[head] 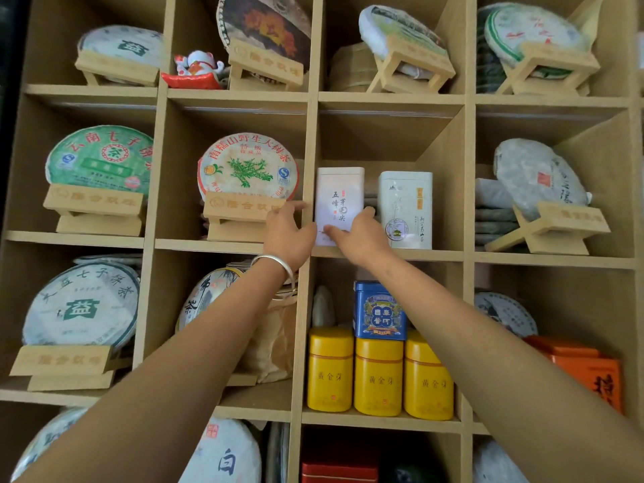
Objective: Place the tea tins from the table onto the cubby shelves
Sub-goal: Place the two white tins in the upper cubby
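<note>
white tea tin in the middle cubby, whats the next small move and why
Probably let go and draw both hands back. The white tea tin already stands upright on the shelf beside the pale green tin, with the left hand and right hand at its base.

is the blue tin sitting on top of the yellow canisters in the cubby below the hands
Yes, the blue rectangular tin rests on top of the row of yellow cylindrical canisters in that lower cubby.

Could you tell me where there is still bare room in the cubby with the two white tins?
Free: the strip between the white tin and the green-printed tin, and above both. Crowded: the cubby below, filled by yellow tins.
</note>
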A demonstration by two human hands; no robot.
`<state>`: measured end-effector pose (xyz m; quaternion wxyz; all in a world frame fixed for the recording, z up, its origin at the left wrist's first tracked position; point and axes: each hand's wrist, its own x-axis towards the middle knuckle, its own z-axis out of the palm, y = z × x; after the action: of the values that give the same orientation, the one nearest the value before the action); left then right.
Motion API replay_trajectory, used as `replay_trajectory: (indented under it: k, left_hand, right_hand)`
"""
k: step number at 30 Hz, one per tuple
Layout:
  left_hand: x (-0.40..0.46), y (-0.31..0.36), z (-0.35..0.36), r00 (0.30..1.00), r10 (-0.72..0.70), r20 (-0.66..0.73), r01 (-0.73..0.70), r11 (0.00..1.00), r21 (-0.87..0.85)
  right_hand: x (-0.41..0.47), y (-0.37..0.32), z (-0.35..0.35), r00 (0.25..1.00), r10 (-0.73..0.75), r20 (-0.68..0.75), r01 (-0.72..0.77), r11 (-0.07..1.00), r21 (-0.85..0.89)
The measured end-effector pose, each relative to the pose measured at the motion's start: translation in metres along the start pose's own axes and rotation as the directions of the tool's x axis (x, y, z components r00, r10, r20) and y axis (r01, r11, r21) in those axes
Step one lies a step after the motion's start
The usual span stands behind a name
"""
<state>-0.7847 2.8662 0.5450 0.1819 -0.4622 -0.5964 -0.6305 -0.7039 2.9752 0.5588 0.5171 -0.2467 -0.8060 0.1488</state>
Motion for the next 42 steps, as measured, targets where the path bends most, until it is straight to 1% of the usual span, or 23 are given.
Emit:
replay_trajectory:
  k: [2, 10, 20, 23, 27, 31, 37, 40, 42]
  left_hand:
    - [0.004, 0.0, -0.003, 1.0, -0.005, 0.004, 0.005, 1.0, -0.008]
    - [0.002, -0.007, -0.003, 1.0, 0.001, 0.013, 0.0, 1.0, -0.014]
    - [-0.001, -0.013, 0.002, 0.997, 0.07, 0.024, -0.067, 0.994, -0.091]
    - [0.002, -0.013, 0.002, 0.998, 0.066, 0.005, -0.065, 0.993, -0.099]
    - [0.005, -0.01, 0.004, 0.996, 0.086, -0.003, -0.086, 0.996, -0.028]
    - [0.007, -0.011, 0.007, 0.996, 0.086, -0.001, -0.086, 0.996, -0.006]
    - [0.005, -0.013, 0.006, 0.998, 0.066, 0.012, -0.066, 0.998, 0.005]
    - [0.005, -0.01, 0.006, 0.996, 0.081, 0.026, -0.081, 0.997, 0.0]
    - [0.005, -0.009, 0.005, 0.995, 0.093, 0.038, -0.094, 0.995, 0.026]
  right_hand:
    - [0.002, -0.003, 0.001, 1.0, 0.028, 0.001, -0.028, 0.999, 0.019]
    - [-0.001, -0.009, 0.007, 0.993, 0.104, -0.057, -0.106, 0.994, -0.018]
    - [-0.007, -0.024, 0.009, 0.976, 0.157, -0.149, -0.174, 0.978, -0.114]
    - [-0.008, -0.023, 0.007, 0.977, 0.143, -0.156, -0.16, 0.981, -0.106]
    - [-0.008, -0.019, 0.005, 0.985, 0.103, -0.142, -0.121, 0.985, -0.12]
    - [-0.009, -0.015, 0.006, 0.987, 0.059, -0.148, -0.078, 0.988, -0.13]
    - [-0.006, -0.009, -0.006, 0.995, 0.043, -0.087, -0.053, 0.992, -0.112]
    - [-0.006, -0.004, -0.014, 0.999, 0.001, -0.046, -0.007, 0.991, -0.133]
    - [-0.009, -0.002, -0.016, 0.998, -0.037, -0.041, 0.03, 0.988, -0.148]
